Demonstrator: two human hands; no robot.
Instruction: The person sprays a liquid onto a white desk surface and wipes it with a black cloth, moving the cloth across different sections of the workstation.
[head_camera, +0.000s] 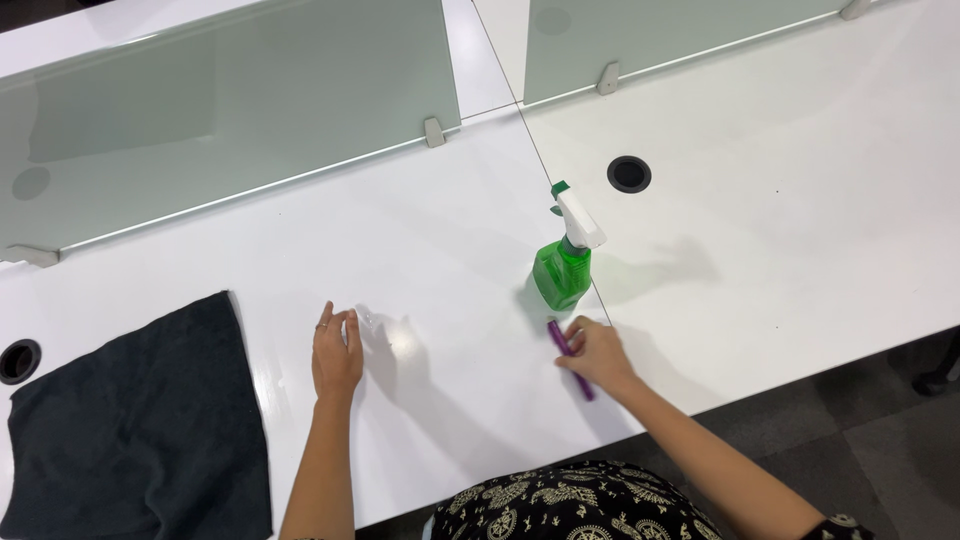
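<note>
Two bare hands on a white bench, the right one on a purple pen.

The right hand (597, 357) closes its grip around the purple pen (569, 358), which lies on the white bench (760, 230) just in front of the green spray bottle (565, 262). The left hand (336, 356) rests flat on the bench, its fingers nearly straight and together, holding nothing. A black cloth (140, 420) lies further to the left, apart from this hand. Frosted glass dividers (230, 110) stand at the back of the bench.
</note>
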